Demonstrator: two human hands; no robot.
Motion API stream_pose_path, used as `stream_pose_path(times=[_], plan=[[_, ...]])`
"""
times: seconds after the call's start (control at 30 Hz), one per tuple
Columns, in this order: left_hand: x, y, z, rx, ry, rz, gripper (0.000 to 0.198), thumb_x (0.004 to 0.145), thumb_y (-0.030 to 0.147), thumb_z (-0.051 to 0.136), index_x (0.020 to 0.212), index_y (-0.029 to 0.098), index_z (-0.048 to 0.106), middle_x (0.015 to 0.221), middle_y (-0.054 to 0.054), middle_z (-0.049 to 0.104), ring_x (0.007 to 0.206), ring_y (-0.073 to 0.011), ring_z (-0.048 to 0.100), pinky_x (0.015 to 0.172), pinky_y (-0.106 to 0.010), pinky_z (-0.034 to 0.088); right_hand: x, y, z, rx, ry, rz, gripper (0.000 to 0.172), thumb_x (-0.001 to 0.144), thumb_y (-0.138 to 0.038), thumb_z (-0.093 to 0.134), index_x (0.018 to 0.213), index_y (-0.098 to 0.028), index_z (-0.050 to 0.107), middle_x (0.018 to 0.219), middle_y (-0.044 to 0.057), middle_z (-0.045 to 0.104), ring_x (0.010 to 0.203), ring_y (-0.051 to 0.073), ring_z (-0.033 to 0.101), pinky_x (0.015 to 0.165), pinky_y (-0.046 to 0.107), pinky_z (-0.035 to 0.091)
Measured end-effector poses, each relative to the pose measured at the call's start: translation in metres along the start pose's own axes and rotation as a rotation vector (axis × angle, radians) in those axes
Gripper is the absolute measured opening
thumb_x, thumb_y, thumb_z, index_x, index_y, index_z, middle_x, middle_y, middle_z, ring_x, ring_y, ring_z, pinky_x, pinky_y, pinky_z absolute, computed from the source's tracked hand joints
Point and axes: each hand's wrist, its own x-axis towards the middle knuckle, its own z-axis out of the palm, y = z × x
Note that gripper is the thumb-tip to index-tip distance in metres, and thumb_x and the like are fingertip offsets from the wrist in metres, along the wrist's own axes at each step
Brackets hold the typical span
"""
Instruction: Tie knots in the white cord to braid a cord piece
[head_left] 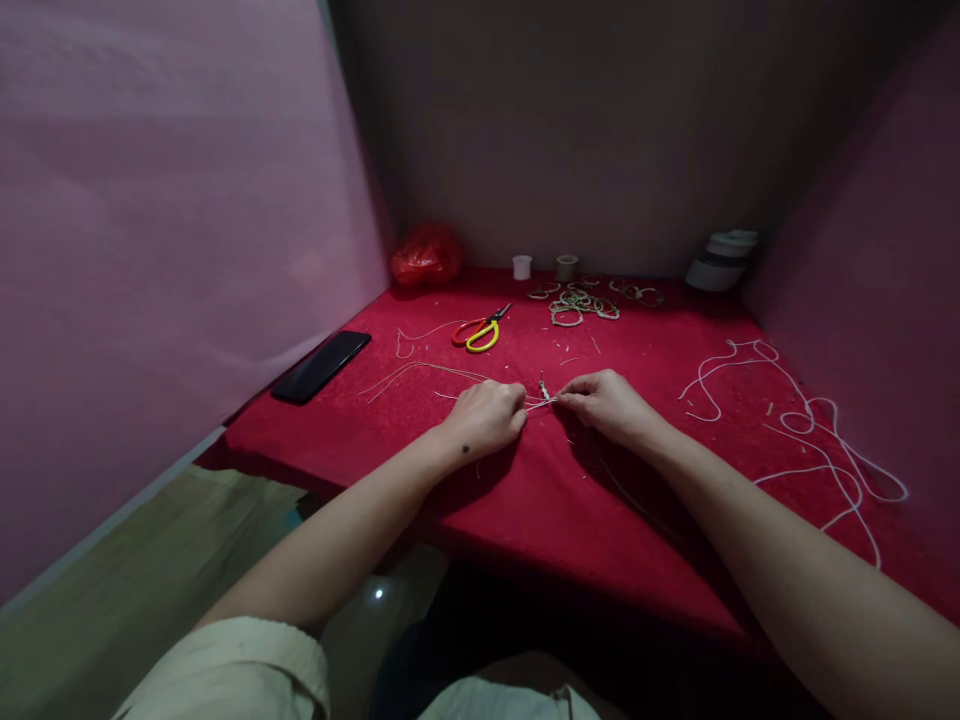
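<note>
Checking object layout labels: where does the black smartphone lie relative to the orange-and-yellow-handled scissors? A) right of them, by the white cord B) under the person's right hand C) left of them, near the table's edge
C: the black smartphone lies left of the orange-and-yellow-handled scissors, near the red table edge.

Red cloth-covered table [570, 520] fills booth. Pink wall panel [165, 250] on left, darker pink panel [885, 250] on right, dull grey-brown wall [600, 130] at far end. Pale floor [112, 600] near left. Light dim, small bright glint on floor.
</note>
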Motion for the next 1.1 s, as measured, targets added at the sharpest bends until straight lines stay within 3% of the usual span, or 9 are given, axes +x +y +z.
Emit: stream_pose_path(times=[0.17, 0.5, 0.67, 0.77, 0.9, 1.1], plan=[[-0.016, -0.007, -0.007, -0.094, -0.103, 0.046, 0.017, 0.078, 0.025, 0.045, 0.072, 0.018, 0.059, 0.067, -0.004, 0.061, 0.061, -0.0141, 0.054, 0.057, -0.025, 0.036, 0.002, 0.001, -0.002, -0.105, 0.039, 0.031, 0.017, 0.072, -0.019, 0.055, 0.069, -0.012, 0.070, 0.056, 0.003, 0.061, 0.049, 0.010, 0.045, 0.050, 0.023, 0.031], [-0.026, -0.003, -0.003, 0.059, -0.075, 0.062, 0.017, 0.079, 0.021, 0.042, 0.079, 0.019, 0.060, 0.072, -0.006, 0.064, 0.068, -0.0180, 0.058, 0.061, -0.028, 0.038, -0.001, 0.000, 0.000, -0.150, 0.113, 0.034, 0.018, 0.071, -0.014, 0.052, 0.072, -0.014, 0.071, 0.061, 0.004, 0.064, 0.055, 0.012, 0.050, 0.053, 0.023, 0.033], [-0.020, -0.006, -0.013, 0.070, -0.114, 0.051, 0.022, 0.082, 0.034, 0.044, 0.084, 0.019, 0.059, 0.079, -0.007, 0.064, 0.071, -0.0197, 0.059, 0.059, -0.029, 0.039, 0.000, 0.000, -0.001, -0.110, 0.067, 0.072, 0.017, 0.071, -0.016, 0.053, 0.067, -0.014, 0.069, 0.053, 0.002, 0.060, 0.050, 0.012, 0.048, 0.050, 0.023, 0.032], [-0.009, -0.001, -0.015, 0.021, -0.076, 0.097, 0.030, 0.080, 0.045, 0.047, 0.090, 0.019, 0.057, 0.089, -0.007, 0.063, 0.076, -0.0198, 0.059, 0.060, -0.028, 0.041, 0.000, 0.000, -0.001, -0.068, 0.037, 0.080, 0.017, 0.072, -0.019, 0.054, 0.071, -0.013, 0.070, 0.056, 0.003, 0.063, 0.051, 0.012, 0.050, 0.050, 0.022, 0.034], [0.008, 0.016, -0.003, 0.031, -0.024, 0.092, 0.025, 0.082, 0.039, 0.046, 0.090, 0.018, 0.056, 0.091, -0.007, 0.063, 0.083, -0.0220, 0.060, 0.064, -0.030, 0.044, 0.001, 0.003, 0.001, -0.048, 0.038, 0.018, 0.019, 0.074, -0.022, 0.054, 0.078, -0.014, 0.072, 0.070, 0.004, 0.069, 0.061, 0.014, 0.056, 0.055, 0.021, 0.038], [0.014, 0.025, 0.018, 0.139, 0.081, 0.046, 0.025, 0.088, 0.026, 0.032, 0.097, 0.017, 0.053, 0.089, -0.009, 0.063, 0.076, -0.0245, 0.063, 0.059, -0.033, 0.045, 0.003, 0.007, 0.007, -0.150, 0.114, 0.006, 0.019, 0.075, -0.025, 0.054, 0.077, -0.017, 0.072, 0.070, 0.005, 0.069, 0.062, 0.015, 0.058, 0.056, 0.023, 0.038]])
